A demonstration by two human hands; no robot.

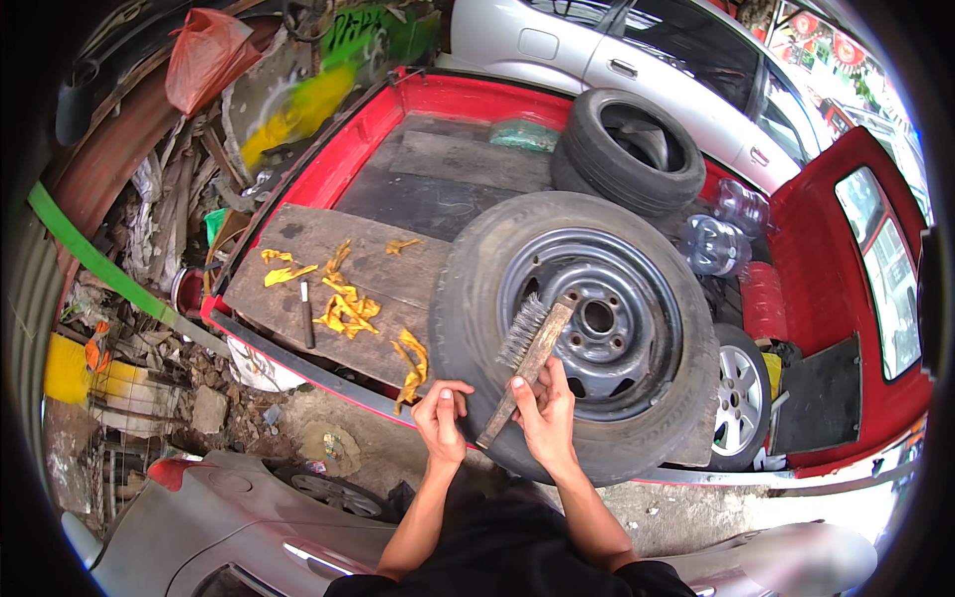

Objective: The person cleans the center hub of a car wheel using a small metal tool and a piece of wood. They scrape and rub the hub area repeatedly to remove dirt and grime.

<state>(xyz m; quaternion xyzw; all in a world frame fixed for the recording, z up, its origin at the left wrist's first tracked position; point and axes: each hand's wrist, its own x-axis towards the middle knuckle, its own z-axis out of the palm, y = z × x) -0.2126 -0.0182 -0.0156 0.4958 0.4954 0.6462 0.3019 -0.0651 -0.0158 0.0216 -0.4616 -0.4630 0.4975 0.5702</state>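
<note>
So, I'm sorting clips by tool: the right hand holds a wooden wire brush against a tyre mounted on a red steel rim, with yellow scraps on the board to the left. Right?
Not quite. In the head view the rim is dark grey, not red. The rest holds: the right hand holds the wooden wire brush against the tyre, with yellow scraps on the board to the left.

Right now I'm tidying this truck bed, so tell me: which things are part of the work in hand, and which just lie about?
In hand:
wire brush, right hand
left hand
wheel

Lying about:
spare tyre
yellow scraps
small dark tool
water bottles
wooden board
</note>
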